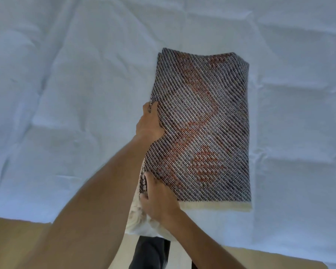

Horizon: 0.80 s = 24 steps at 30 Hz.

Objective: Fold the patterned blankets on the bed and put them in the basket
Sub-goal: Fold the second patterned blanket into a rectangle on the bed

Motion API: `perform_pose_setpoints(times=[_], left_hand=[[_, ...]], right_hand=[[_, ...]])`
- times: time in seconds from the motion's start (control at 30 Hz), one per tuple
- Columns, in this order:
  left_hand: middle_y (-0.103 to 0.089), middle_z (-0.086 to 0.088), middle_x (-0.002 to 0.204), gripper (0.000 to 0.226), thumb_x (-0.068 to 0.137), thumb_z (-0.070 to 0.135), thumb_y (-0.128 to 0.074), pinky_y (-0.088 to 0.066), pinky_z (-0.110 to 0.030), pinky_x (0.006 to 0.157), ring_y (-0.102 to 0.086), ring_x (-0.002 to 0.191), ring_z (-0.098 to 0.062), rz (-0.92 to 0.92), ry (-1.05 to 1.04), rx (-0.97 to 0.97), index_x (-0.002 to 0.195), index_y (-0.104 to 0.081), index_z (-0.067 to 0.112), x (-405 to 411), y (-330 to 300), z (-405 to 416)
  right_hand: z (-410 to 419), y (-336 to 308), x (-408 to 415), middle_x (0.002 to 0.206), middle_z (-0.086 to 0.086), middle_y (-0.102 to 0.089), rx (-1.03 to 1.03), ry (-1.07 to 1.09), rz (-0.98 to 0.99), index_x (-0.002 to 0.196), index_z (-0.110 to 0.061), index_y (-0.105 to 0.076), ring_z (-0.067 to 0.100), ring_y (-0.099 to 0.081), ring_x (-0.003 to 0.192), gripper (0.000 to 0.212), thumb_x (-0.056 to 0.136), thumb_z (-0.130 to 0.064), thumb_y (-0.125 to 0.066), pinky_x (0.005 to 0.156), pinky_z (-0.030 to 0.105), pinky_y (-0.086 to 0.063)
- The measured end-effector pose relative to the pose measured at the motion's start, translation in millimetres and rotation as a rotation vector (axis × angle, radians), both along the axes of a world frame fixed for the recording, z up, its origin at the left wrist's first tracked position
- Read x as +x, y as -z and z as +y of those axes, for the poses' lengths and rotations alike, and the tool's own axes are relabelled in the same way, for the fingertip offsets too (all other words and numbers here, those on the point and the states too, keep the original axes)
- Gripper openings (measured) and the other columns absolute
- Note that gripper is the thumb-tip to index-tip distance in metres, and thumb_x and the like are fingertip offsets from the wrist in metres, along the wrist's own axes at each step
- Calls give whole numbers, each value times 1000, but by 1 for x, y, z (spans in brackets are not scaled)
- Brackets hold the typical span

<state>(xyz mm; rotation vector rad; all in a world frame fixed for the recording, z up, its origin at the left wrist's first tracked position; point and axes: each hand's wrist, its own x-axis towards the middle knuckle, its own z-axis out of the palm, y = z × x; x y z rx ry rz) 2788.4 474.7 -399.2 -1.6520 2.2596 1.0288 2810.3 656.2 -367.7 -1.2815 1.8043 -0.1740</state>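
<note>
A folded patterned blanket (202,123), grey-and-white weave with orange-red motifs and a cream fleece underside, is lifted a little over the bed (66,94), tilted up on its left side. My left hand (148,121) grips the blanket's left edge about halfway along, with its fingers hidden underneath. Lower down, my right hand (159,197) holds the same edge near the front left corner, fingers curled round the layers. No basket is in view.
The white, wrinkled bed sheet fills nearly the whole view around the blanket. At the bottom lies the bed's front edge, with tan floor (8,239) beyond it and my dark trouser leg (149,253) in the middle.
</note>
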Motion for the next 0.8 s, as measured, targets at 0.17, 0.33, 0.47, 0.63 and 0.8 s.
perform_pose_setpoints(times=[0.17,0.33,0.47,0.63,0.8], left_hand=[[-31,-15,136,71,87,16,-55,-44,-46,95,-52,112,-37,-1,-27,52,148,-18,22,2,-3,-11],[-34,-16,131,67,90,12,-46,-44,-46,92,-52,108,-37,15,-31,40,148,-18,27,-12,-5,-27],[-34,-16,129,62,89,8,-44,-47,-47,91,-52,105,-37,25,-21,3,145,-24,26,-27,-5,-45],[-34,-17,130,59,91,10,-44,-44,-47,95,-49,110,-36,41,-17,-50,144,-26,28,-57,-3,-76],[-34,-17,132,58,91,7,-41,-45,-48,95,-51,107,-37,81,-23,-89,143,-29,29,-96,2,-111]], right_hand=[[-1,8,-16,118,10,-57,32,-45,86,133,-15,-38,30,-59,104,38,98,-31,-34,88,40,-45],[-15,13,-62,122,8,-56,-9,35,125,131,-12,-47,25,-58,104,38,100,-30,-31,88,37,-49],[-36,15,-121,120,8,-57,-87,121,233,130,-9,-50,20,-58,100,36,98,-23,-37,84,32,-50],[-71,16,-201,127,11,-49,-150,207,367,132,-8,-48,23,-46,116,38,96,-20,-42,98,34,-42],[-108,21,-269,137,17,-42,-204,245,515,134,-8,-45,33,-37,126,42,94,-18,-44,106,44,-34]])
